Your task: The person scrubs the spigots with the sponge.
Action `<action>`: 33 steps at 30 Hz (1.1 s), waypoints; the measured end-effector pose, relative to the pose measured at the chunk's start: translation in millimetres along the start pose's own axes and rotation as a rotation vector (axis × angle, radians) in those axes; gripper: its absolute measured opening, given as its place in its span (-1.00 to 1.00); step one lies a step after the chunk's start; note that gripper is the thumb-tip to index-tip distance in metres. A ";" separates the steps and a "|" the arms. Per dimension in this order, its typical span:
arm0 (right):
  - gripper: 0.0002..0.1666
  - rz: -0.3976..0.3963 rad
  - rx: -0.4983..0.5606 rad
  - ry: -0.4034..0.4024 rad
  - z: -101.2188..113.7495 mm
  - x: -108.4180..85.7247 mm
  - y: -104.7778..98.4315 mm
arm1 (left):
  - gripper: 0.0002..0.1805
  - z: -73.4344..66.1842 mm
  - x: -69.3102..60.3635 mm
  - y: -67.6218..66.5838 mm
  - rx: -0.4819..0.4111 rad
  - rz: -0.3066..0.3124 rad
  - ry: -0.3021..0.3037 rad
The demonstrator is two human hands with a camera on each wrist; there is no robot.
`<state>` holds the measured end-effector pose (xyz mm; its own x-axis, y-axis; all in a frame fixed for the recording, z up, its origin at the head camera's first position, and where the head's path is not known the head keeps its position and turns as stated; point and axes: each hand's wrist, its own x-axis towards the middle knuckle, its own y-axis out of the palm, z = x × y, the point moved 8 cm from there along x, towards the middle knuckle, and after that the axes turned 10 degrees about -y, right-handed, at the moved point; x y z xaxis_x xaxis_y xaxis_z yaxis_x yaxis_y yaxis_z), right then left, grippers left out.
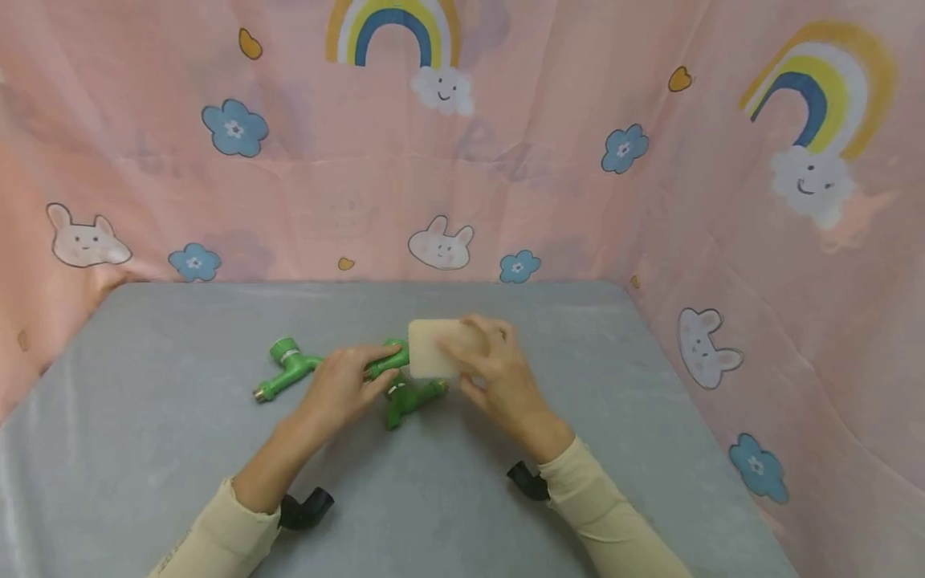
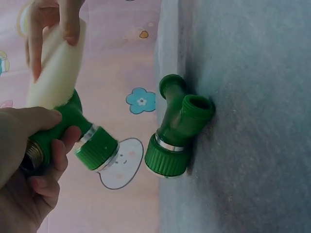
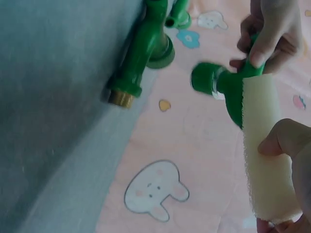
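My left hand [image 1: 345, 384] grips a green faucet [image 2: 68, 121] by its threaded end, holding it above the table. A cream sponge [image 1: 441, 347] is pinched between the thumb and fingers of my right hand [image 1: 499, 373]. In both wrist views the sponge [image 3: 265, 145] lies against the held faucet's body. Below the hands, a second green faucet [image 1: 410, 399] rests on the table. A third green faucet [image 1: 291, 371] lies to the left of my left hand. Part of the held faucet is hidden behind fingers and sponge.
A grey cloth covers the table [image 1: 448, 498]. Pink curtain [image 1: 303, 185] printed with rainbows, rabbits and flowers stands behind and to the right. Black curved pieces [image 1: 307, 509] sit at both wrists, by the cream sleeves [image 1: 224, 530].
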<state>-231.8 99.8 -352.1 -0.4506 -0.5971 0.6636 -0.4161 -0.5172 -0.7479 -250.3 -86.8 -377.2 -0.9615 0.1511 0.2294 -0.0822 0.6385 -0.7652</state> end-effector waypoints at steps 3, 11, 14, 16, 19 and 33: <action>-0.32 0.022 0.000 0.032 -5.5 -0.6 -1.1 | -0.66 3.1 -1.3 -1.7 0.002 -0.009 -0.021; -0.29 -0.022 0.091 0.184 -31.0 -7.2 -15.8 | -0.66 10.8 2.6 -3.0 -0.043 -0.007 -0.081; -0.28 -0.059 0.216 0.207 -30.9 -4.3 -17.2 | -0.67 11.2 4.0 -4.9 -0.078 -0.014 -0.080; -0.29 -0.049 0.303 0.189 -24.8 -0.5 -12.4 | -0.67 11.2 5.3 -5.1 -0.117 -0.003 -0.077; -0.29 0.000 0.392 0.171 -14.8 4.8 -3.0 | -0.67 13.4 7.7 -6.2 -0.231 0.026 -0.093; -0.31 -0.027 0.473 0.331 -39.6 -7.3 -14.5 | -0.76 20.7 8.6 -12.3 -0.547 0.029 -0.076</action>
<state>-253.8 135.9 -345.5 -0.6996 -0.3952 0.5953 -0.0668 -0.7933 -0.6052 -263.0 -109.0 -378.3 -0.9792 0.1326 0.1537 0.0733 0.9370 -0.3415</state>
